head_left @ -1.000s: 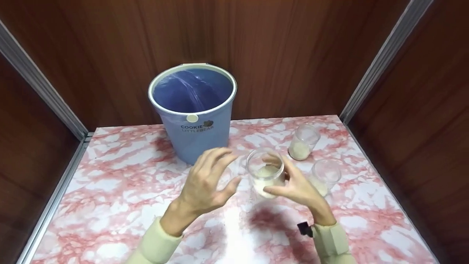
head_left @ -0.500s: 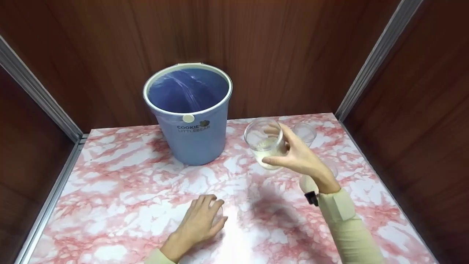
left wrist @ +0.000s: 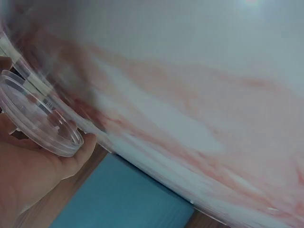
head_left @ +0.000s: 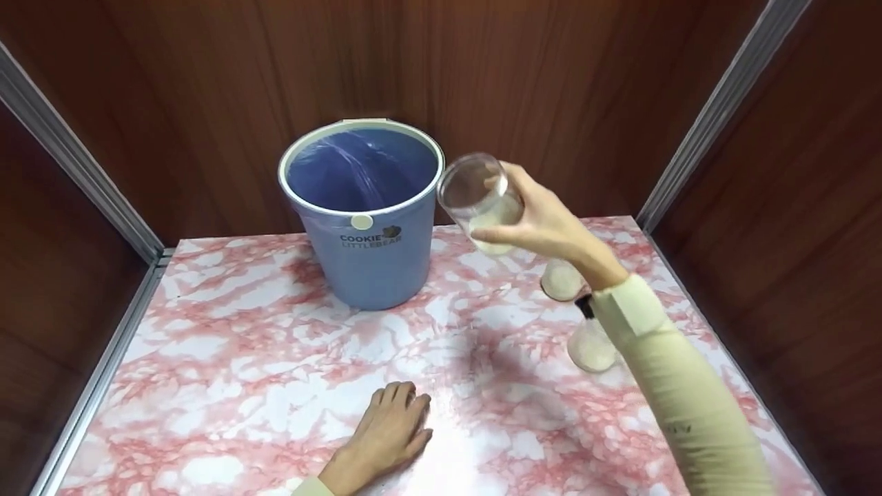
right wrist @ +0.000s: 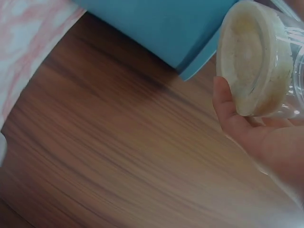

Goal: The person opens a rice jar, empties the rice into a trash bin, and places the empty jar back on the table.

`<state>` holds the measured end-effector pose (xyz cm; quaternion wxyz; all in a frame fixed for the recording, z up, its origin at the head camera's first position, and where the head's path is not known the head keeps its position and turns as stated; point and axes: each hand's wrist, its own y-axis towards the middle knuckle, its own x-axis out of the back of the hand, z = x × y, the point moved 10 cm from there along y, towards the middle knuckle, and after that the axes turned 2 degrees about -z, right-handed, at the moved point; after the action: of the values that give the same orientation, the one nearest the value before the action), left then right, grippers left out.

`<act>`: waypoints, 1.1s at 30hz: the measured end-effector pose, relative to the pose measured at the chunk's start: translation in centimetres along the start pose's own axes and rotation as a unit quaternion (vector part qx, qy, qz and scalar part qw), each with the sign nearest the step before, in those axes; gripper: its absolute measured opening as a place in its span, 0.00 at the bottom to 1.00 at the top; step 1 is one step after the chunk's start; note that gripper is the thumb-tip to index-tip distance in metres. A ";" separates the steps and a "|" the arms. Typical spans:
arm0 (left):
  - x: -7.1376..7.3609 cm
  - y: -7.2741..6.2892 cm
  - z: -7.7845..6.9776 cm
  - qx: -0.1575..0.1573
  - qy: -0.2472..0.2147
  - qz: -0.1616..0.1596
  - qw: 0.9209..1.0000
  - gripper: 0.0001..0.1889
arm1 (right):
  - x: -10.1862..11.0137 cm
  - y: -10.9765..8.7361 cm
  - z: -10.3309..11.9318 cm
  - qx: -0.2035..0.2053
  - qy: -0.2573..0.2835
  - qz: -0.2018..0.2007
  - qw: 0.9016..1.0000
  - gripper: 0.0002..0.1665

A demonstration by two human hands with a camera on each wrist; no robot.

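My right hand [head_left: 541,224] grips a clear plastic jar [head_left: 490,213], raised above the table and tilted left, its open mouth beside the bin's right rim. Pale, off-white contents lie in its lower part; the right wrist view shows the jar's base [right wrist: 247,57] with fingers beneath it. Low at the front of the table, my left hand [head_left: 386,430] holds a round clear lid [left wrist: 40,118], hidden under the hand in the head view. The light blue bin [head_left: 372,269] stands upright at the back, lined with a purplish translucent bag [head_left: 362,169].
Two more clear jars with pale contents, a farther one [head_left: 561,281] and a nearer one [head_left: 592,346], stand on the right, partly behind the right arm. Wood-grain panels [head_left: 537,89] enclose the back and sides of the marbled table [head_left: 241,372].
My right hand has lifted the jar up and away toward the bin, tipping it left. My left hand has come away from the jar with the lid and down to the table's front.
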<state>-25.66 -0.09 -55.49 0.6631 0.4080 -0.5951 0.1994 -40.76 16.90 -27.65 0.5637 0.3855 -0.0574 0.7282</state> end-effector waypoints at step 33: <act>-1.3 0.0 -0.4 0.003 -0.069 0.173 0.983 0.30 | -2.6 9.0 3.7 0.000 -0.376 0.087 0.923 0.56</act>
<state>-25.69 0.52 -56.70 0.5745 0.3141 -0.7005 0.2840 -46.50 9.71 -23.55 0.4353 0.6241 -0.2984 0.5762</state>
